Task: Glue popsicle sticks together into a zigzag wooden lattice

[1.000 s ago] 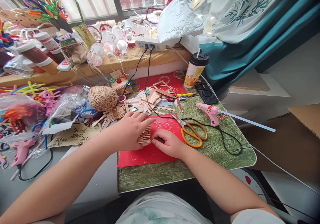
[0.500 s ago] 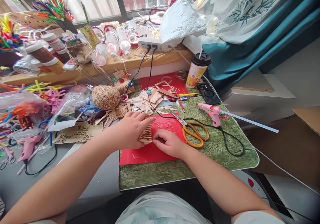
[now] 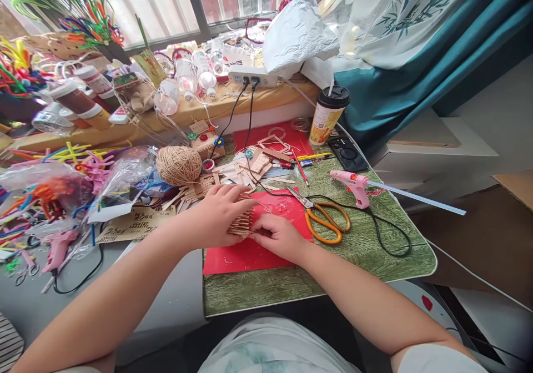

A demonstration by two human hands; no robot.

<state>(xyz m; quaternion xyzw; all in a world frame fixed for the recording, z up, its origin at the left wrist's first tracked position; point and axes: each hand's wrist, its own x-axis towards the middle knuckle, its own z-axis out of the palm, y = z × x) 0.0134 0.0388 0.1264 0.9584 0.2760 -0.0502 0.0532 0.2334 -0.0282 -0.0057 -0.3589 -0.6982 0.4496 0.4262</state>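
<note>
- My left hand (image 3: pixel 222 217) is clamped over the stick piece (image 3: pixel 241 223), a ridged block of thin wooden sticks; its back covers much of the piece.
- The stick piece is over the red sheet (image 3: pixel 233 260), near its middle; I can't tell whether its underside rests on the paper.
- My right hand (image 3: pixel 277 237) is over the right half of the red sheet, fingers curled, thumb and fingertips at the lower right corner of the stick piece. Whether they pinch anything, I cannot tell.
- My two hands are close together, one on either side of that corner.
- The scissors (image 3: pixel 328 223) lie at the right edge of the red sheet, blades parted slightly and pointing away from me.
- Further right of the red sheet is a pink glue gun (image 3: pixel 353 186), a long clear glue stick (image 3: pixel 418 197) jutting from its back.
- Loose wooden sticks (image 3: pixel 260 162) are heaped just beyond the red sheet, with a twine ball (image 3: pixel 179 165) to the far left of it.
- Beyond the red sheet and to its right, a lidded cup (image 3: pixel 328 117) stands upright beside a black phone (image 3: pixel 348 154).
- Under the red sheet is the green wood-grain counter (image 3: pixel 266 293).
</note>
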